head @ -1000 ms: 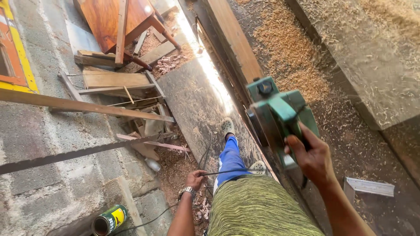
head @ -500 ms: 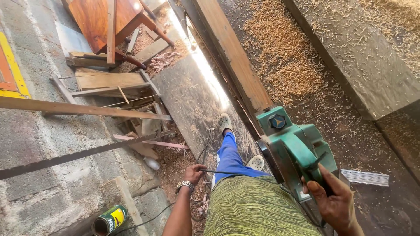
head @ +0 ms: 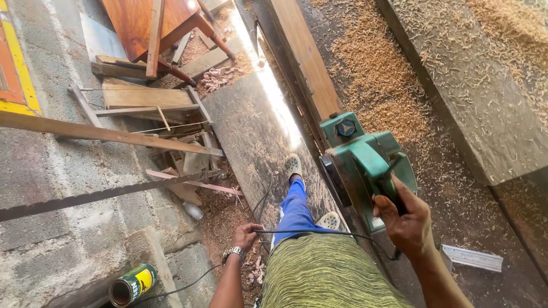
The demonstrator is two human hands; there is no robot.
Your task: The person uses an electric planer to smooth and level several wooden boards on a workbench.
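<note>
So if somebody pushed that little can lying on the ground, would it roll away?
Probably a bit. The can lies on its side, round, so a nudge should roll it. Its open end looks empty, so it is likely light. The rough concrete floor would probably stop it soon.

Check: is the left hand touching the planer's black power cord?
Touching. The head view shows the left hand closed around the black cord, which runs from its fist across to the green electric planer held by the right hand.

Green electric planer (head: 365, 162) upright on the long plank (head: 305, 63), black cord (head: 308, 232) trailing.
</note>
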